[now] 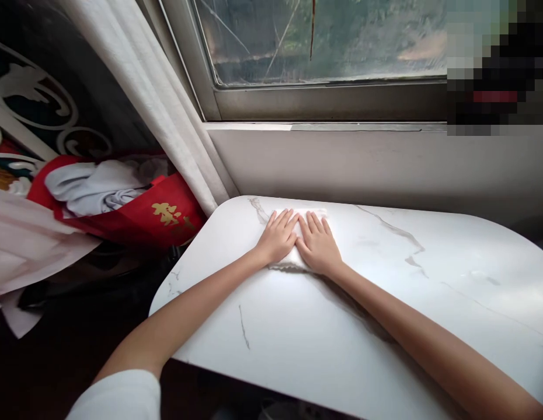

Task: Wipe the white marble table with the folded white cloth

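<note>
A white cloth (293, 260) lies on the white marble-patterned table (376, 280), near its far left part. My left hand (278, 236) rests palm down on the cloth's left side, its fingers stretched out. Beside it, my right hand (317, 242) presses flat on the right side of the cloth with its fingers spread a little. The two hands touch or nearly touch at the thumbs and index fingers. Much of the cloth is hidden under them; its near edge and a strip at the far side show.
Behind the table stand a pale wall (341, 163) and a window (324, 46). A light curtain (162, 99) hangs at the left. Left of the table, a red bag (179, 210) holds grey clothes (96, 184), with pale pink fabric (30, 239) beside it.
</note>
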Demonstrator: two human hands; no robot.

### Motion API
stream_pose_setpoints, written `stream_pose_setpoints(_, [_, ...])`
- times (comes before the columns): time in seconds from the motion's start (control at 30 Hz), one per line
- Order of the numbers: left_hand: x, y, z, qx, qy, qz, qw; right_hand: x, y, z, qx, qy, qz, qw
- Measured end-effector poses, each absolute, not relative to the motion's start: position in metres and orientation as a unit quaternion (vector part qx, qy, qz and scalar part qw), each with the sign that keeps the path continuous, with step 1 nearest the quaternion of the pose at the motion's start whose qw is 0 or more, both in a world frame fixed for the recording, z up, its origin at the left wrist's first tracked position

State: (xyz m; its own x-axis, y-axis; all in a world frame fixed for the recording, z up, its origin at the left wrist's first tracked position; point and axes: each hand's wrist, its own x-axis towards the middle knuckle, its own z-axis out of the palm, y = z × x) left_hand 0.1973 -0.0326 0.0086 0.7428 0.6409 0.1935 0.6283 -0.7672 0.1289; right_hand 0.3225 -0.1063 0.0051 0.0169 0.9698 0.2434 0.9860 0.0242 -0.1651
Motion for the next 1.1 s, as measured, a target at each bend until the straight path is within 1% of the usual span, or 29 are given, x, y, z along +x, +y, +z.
stream_pose_setpoints(0.17, [0.138,-0.094,0.016,0.952,0.283,0.110,0.044,0.276,-0.172,0.005,-0.679,-0.717,0.025,0.156])
stream_pose_setpoints(0.37, [0.082,-0.163,0.022,0.955,0.274,0.102,0.047,0.241,-0.236,0.017,-0.602,-0.772,0.145,0.146])
stream_pose_setpoints(0.53, [0.060,-0.190,0.023,0.953,0.279,0.103,0.052,0.224,-0.258,0.035,-0.577,-0.760,0.272,0.124])
stream_pose_setpoints(0.63, [0.057,-0.187,0.023,0.953,0.282,0.100,0.054,0.220,-0.254,0.040,-0.585,-0.742,0.308,0.114])
stream_pose_setpoints(0.73, [0.059,-0.165,0.021,0.950,0.290,0.102,0.053,0.222,-0.231,0.038,-0.583,-0.745,0.299,0.125])
stream_pose_setpoints(0.83, [0.069,-0.124,0.018,0.947,0.302,0.102,0.052,0.229,-0.191,0.030,-0.597,-0.742,0.260,0.156])
stream_pose_setpoints(0.93, [0.088,-0.068,0.013,0.944,0.312,0.094,0.045,0.240,-0.140,0.021,-0.633,-0.729,0.187,0.179])
stream_pose_setpoints(1.03, [0.114,-0.013,0.009,0.939,0.330,0.090,0.028,0.257,-0.089,0.014,-0.658,-0.728,0.095,0.167])
stream_pose_setpoints(1.1, [0.131,0.019,0.006,0.937,0.338,0.087,0.020,0.268,-0.060,0.011,-0.671,-0.724,0.054,0.152])
